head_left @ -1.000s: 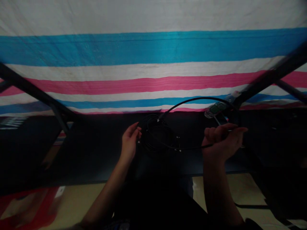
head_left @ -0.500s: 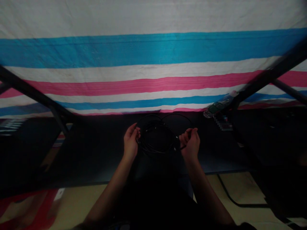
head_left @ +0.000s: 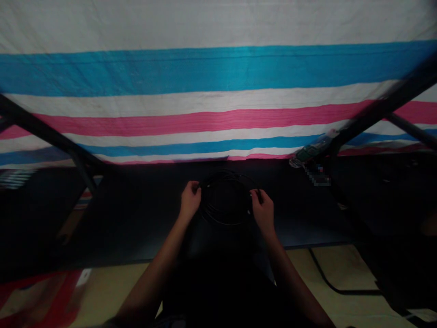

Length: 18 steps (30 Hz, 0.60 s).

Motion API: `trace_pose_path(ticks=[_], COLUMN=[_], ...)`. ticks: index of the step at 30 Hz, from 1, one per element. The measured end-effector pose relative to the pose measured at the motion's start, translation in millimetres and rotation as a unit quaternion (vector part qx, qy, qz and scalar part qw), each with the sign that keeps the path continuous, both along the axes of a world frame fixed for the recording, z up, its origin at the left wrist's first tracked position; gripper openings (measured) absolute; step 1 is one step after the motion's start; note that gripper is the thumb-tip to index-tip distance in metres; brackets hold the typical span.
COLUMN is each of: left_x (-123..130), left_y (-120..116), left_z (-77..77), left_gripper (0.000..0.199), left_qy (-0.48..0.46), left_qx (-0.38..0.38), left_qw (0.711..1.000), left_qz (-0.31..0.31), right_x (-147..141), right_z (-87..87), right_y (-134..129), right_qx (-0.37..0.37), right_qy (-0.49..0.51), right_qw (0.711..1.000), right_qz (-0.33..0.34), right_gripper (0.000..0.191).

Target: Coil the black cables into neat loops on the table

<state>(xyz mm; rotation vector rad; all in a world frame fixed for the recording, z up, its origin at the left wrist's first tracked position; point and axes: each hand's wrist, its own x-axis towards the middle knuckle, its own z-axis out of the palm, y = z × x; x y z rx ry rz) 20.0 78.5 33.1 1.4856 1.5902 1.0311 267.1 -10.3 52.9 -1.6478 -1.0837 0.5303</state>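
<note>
A coil of thin black cable [head_left: 223, 222] lies in several loops over the dark tabletop [head_left: 136, 228], in the middle of the head view. At the coil's left side, my left hand [head_left: 190, 199] is closed, its thumb and fingers pinching the loops. On the opposite side my right hand [head_left: 262, 207] is closed too, gripping the cable at the coil's upper right. Both hands face each other across the ring. The dim light hides most of the cable's detail, and its ends cannot be made out clearly.
Behind the table hangs a striped sheet [head_left: 218, 68] in white, blue and pink. A clear plastic bottle [head_left: 312, 149] with a green label lies at the back right. Dark metal bars [head_left: 385, 107] slant on both sides. Something red [head_left: 61, 296] is at lower left.
My right hand has moved left and slightly down, closer to the coil. The wide upper loop of cable has drawn into the ring. My left hand has shifted slightly right.
</note>
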Motion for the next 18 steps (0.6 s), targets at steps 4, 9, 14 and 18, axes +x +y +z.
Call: trace_pose_path(ticks=[4, 9, 14, 18], left_x=[-2.7, 4.3, 22.8, 30.1], left_y=[8.3, 12.4, -6.0, -21.8], left_z=[1.3, 12.5, 55.6, 95.9], left_gripper=[0.013, 0.013, 0.027, 0.032], left_qy=[0.073, 0.026, -0.197, -0.278], left_qx=[0.018, 0.036, -0.002, -0.018], left_qw=[0.996, 0.998, 0.979, 0.959], left_qz=[-0.038, -0.041, -0.048, -0.046], right_x=[18.3, 26.7, 23.6, 14.7], right_z=[-16.8, -31.8, -20.5, 8.5], right_y=[4.6, 6.3, 2.3, -6.0], right_qx=[-0.011, -0.052, -0.017, 0.042], right_qy=[-0.123, -0.061, -0.049, -0.002], right_qw=[0.992, 0.996, 0.999, 0.999], right_qz=[-0.027, 0.041, 0.001, -0.003], right_gripper=[0.034, 0.036, 0.035, 0.033])
